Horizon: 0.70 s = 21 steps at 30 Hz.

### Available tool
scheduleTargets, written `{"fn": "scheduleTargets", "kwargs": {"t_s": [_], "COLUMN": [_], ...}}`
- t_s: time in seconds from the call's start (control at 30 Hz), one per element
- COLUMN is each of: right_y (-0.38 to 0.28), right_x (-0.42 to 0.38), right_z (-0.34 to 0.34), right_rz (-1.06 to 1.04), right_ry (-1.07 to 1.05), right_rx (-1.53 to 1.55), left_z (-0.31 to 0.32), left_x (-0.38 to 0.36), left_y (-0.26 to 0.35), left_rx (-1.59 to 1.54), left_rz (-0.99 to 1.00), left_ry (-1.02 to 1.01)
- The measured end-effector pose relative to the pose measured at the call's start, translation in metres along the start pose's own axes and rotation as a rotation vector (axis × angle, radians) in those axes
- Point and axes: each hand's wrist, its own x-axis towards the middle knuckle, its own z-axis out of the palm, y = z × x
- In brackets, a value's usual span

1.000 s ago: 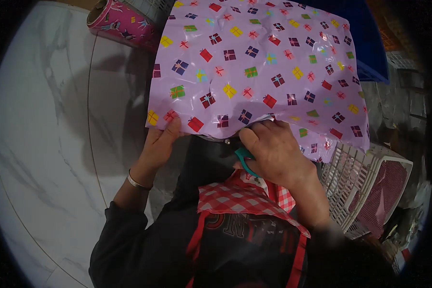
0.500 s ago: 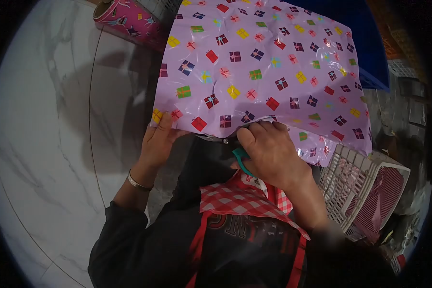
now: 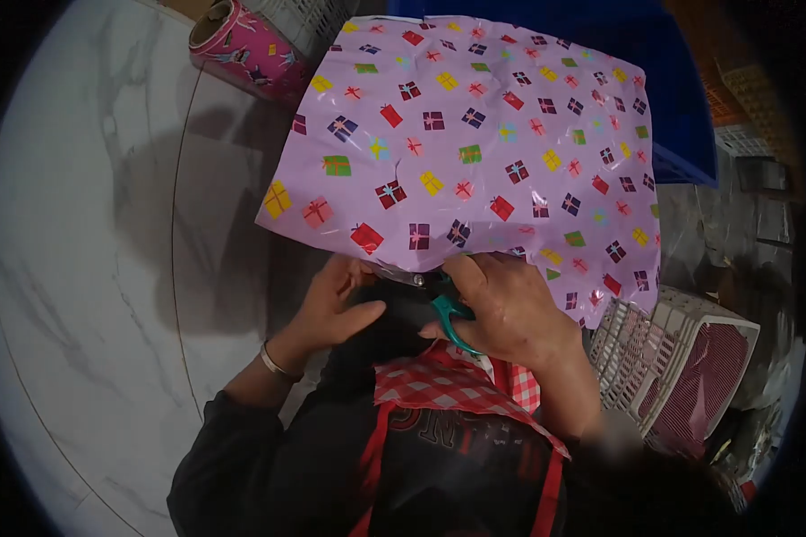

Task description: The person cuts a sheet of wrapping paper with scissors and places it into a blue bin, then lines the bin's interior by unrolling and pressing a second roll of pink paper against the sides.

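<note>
A lilac sheet (image 3: 475, 134) printed with small gift boxes spreads across the upper middle, its lower edge bent over my right hand. My right hand (image 3: 510, 304) grips green-handled scissors (image 3: 452, 324) just under that edge; the pivot shows, while the blades are mostly hidden. To the left, my left hand (image 3: 336, 300) is below the sheet's lower edge, thumb apart from the fingers. Its fingertips are partly under the edge, and nothing shows in its grasp.
At the upper left lies a pink patterned roll (image 3: 251, 54). A blue bin (image 3: 685, 134) stands behind the sheet at the upper right. On the right is a white plastic basket (image 3: 681, 349). Pale marbled tiles (image 3: 90, 268) cover the left side.
My left hand has let go of the sheet's lower left corner and moved down and right. The sheet's right part has shifted left, and more of the scissors shows.
</note>
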Motion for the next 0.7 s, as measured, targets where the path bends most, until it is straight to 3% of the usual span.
{"fn": "scheduleTargets", "kwargs": {"t_s": [0.03,0.13,0.2,0.27,0.37,0.43,0.57,0.63,0.7], "right_y": [0.002,-0.004,-0.007,-0.012,-0.021,-0.026,-0.037,-0.041,-0.043], "right_x": [-0.004,-0.006,-0.009,-0.014,-0.016,-0.014,-0.01,-0.011,-0.012], "right_z": [-0.002,0.0,0.003,0.011,0.011,0.014,0.027,0.023,0.02], "right_rz": [-0.008,0.011,-0.025,-0.036,-0.014,0.011,0.063,0.103,0.139], "right_ry": [0.002,0.023,0.119,0.171,0.23,0.261,0.275,0.269,0.227], "right_rx": [-0.018,-0.062,-0.139,-0.207,-0.299,-0.371,-0.399,-0.395,-0.389], "left_z": [0.008,0.013,-0.001,-0.036,-0.062,-0.082,-0.094,-0.093,-0.094], "left_x": [0.003,0.026,0.037,0.053,0.091,0.11,0.125,0.143,0.146], "left_y": [-0.003,-0.006,-0.029,-0.027,0.022,0.05,0.081,0.09,0.098], "left_rx": [0.2,0.286,0.315,0.599,0.328,0.264,0.476,0.499,0.576], "left_rz": [0.003,0.138,0.222,0.483,0.629,0.8,0.834,0.973,0.91], "left_ry": [-0.018,-0.124,-0.082,-0.032,0.148,0.025,-0.198,-0.48,-0.589]}}
